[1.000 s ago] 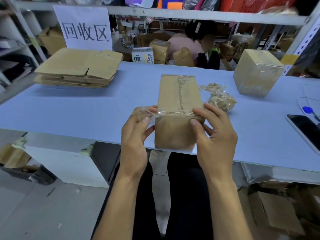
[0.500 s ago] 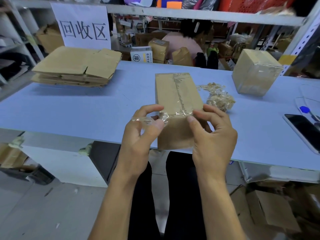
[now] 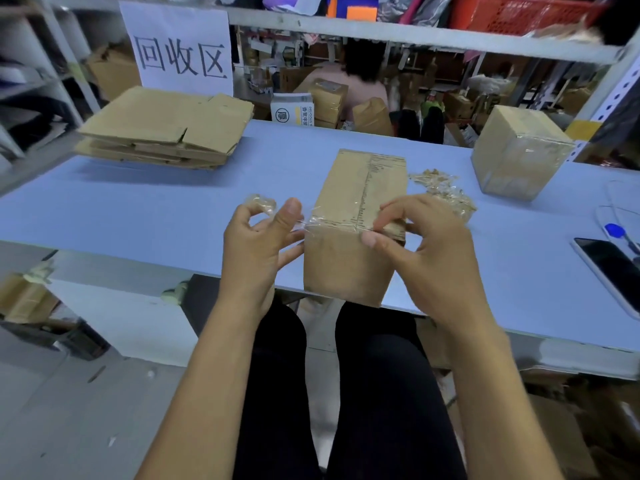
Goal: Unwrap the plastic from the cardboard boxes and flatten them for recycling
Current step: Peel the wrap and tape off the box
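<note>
A long brown cardboard box stands at the near edge of the blue table, its near end past the edge. A strip of clear plastic runs off its top left corner. My left hand pinches that plastic, with a crumpled wad at its fingertips. My right hand grips the box's right side, thumb on the top near edge. A pile of removed plastic lies right of the box. A second box, still wrapped, stands at the far right.
A stack of flattened cardboard lies far left under a paper sign. A phone and a blue-tipped pen lie at the right edge. A person sits behind the table among shelves and cartons.
My left hand has pulled the plastic strip further left off the box's corner, bunching a wad at its fingertips. My right hand shifted slightly right while still holding the box.
</note>
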